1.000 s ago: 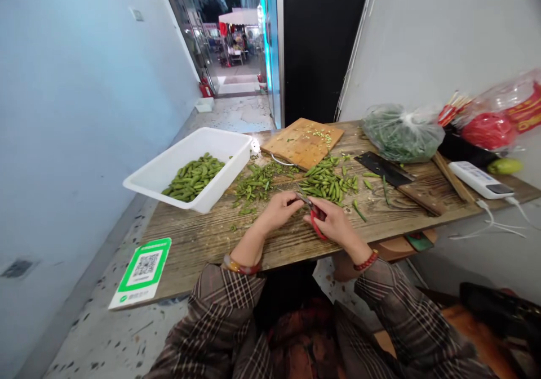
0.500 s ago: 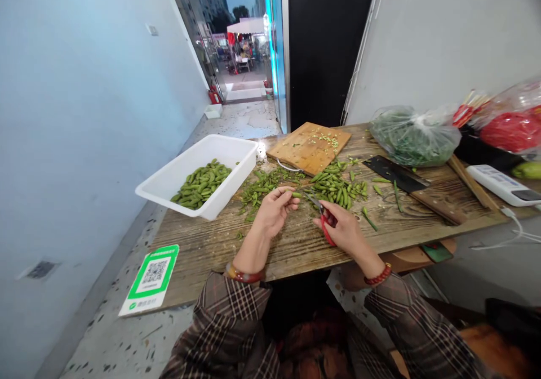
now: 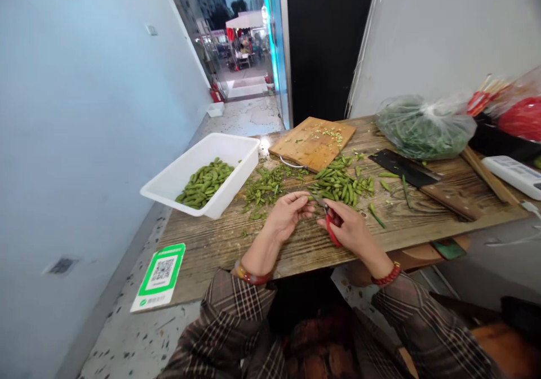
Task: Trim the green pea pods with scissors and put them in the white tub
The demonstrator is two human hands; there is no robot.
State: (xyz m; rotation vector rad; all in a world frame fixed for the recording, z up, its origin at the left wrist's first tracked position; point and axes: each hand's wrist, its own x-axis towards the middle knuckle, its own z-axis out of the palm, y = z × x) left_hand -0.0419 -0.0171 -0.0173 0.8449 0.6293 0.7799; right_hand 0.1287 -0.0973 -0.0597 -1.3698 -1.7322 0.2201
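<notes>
My left hand (image 3: 287,217) is pinched over the wooden table, with a small green edamame pod (image 3: 311,198) at its fingertips, mostly covered by them. Wrapped in my right hand (image 3: 350,230) are red-handled scissors (image 3: 332,232); their blades point left at the pod. Just beyond the hands lies a heap of edamame pods (image 3: 344,186). Smaller green pods and scraps (image 3: 264,188) are scattered left of that heap. A white plastic tub (image 3: 236,190) at the left holds more pods (image 3: 205,182).
Behind the heap lies a wooden cutting board (image 3: 310,145) with chopped bits. A cleaver (image 3: 450,200) and a tied bag of greens (image 3: 426,128) are at the right, near a white device (image 3: 513,176). A green QR-code card (image 3: 158,277) occupies the table's left front corner.
My left hand has moved right, closer to the scissors, and less of the pod shows at its fingertips. The scissors stay in my right hand. The view has shifted slightly.
</notes>
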